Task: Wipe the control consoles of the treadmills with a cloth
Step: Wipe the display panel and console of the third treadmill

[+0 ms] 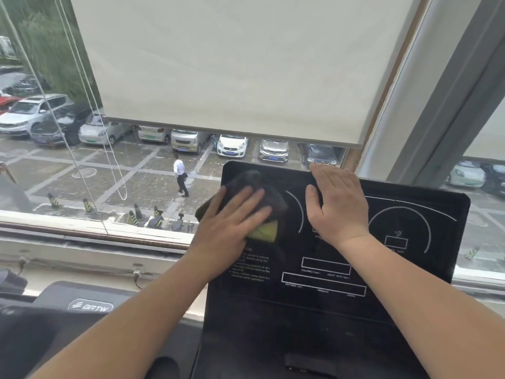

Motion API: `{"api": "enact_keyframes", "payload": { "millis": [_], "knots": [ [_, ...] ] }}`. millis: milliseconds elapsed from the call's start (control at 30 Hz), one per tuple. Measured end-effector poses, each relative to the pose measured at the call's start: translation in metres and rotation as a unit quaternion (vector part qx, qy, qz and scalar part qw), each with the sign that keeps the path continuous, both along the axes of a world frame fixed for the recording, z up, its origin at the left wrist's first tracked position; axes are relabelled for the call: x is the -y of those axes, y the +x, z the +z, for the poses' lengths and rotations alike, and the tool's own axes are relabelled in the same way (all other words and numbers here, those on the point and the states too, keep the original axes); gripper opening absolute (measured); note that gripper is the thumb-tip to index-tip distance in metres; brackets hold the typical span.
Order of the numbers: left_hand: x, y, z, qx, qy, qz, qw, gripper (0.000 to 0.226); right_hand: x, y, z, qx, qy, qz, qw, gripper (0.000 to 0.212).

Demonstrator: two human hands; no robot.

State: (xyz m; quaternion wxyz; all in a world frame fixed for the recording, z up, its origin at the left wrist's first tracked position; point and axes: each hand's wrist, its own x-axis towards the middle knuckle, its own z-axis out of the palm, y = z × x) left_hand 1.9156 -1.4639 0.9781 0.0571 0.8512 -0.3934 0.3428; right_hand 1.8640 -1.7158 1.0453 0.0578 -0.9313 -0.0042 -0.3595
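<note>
1. Soft dark cloth (255, 181) with a yellow-green corner lies mid-frame on the glossy, flat black console (426, 269), pressed under the left hand (232, 222), fingers straight.
2. Right hand (338, 203) rests flat beside it, holding nothing.
3. White print: "CALORIES", "HEART RATE", "DISTANCE"; lower left, a "BRTW" badge (90, 306).

The black control console (410, 272) stood tilted, its face printed with white arcs, boxes and small text. A dark cloth (276, 203) with a yellow-green corner lay bunched on its upper left.
</note>
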Motion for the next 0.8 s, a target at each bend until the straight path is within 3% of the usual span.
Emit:
{"api": "enact_keyframes", "payload": {
  "millis": [67, 133, 200, 300, 367, 467, 533, 600, 667, 733, 800],
  "knots": [
    [0.021, -0.012, 0.003, -0.064, -0.125, 0.071, 0.988, 0.089, 0.005, -0.004, 0.008, -0.036, -0.001, 0.015, 0.999, 0.048],
    [0.042, -0.033, -0.01, -0.094, -0.171, 0.078, 0.978, 0.091, 0.013, -0.009, 0.016, -0.062, 0.008, 0.03, 0.998, 0.046],
    [0.051, -0.045, -0.031, -0.076, -0.107, 0.025, 0.991, 0.091, 0.025, -0.015, 0.017, -0.056, -0.008, 0.007, 0.998, 0.045],
    [0.035, -0.036, -0.032, 0.006, 0.125, -0.115, 0.985, 0.078, 0.05, -0.027, 0.016, -0.062, -0.014, -0.1, 0.993, 0.055],
    [0.026, -0.014, -0.005, 0.044, 0.164, -0.142, 0.975, 0.076, 0.061, -0.035, 0.012, -0.07, 0.001, -0.134, 0.989, 0.055],
    [0.039, 0.001, 0.029, 0.023, 0.036, -0.051, 0.998, 0.085, 0.063, -0.042, 0.008, -0.034, 0.048, -0.106, 0.993, 0.047],
    [0.061, -0.006, 0.032, -0.029, -0.078, 0.001, 0.996, 0.087, 0.061, -0.042, 0.008, -0.008, 0.092, -0.101, 0.991, 0.042],
    [0.086, -0.023, 0.019, -0.066, -0.134, 0.018, 0.989, 0.087, 0.061, -0.04, 0.005, 0.004, 0.093, -0.102, 0.99, 0.043],
    [0.103, -0.042, 0.0, -0.066, -0.089, -0.011, 0.994, 0.088, 0.064, -0.038, 0.001, 0.015, 0.083, -0.094, 0.992, 0.043],
    [0.109, -0.055, -0.014, -0.034, 0.048, -0.086, 0.995, 0.088, 0.068, -0.036, -0.002, 0.025, 0.076, -0.085, 0.993, 0.043],
    [0.103, -0.053, -0.011, -0.014, 0.172, -0.161, 0.972, 0.082, 0.071, -0.037, -0.003, 0.023, 0.069, -0.079, 0.994, 0.043]
  ]
}}
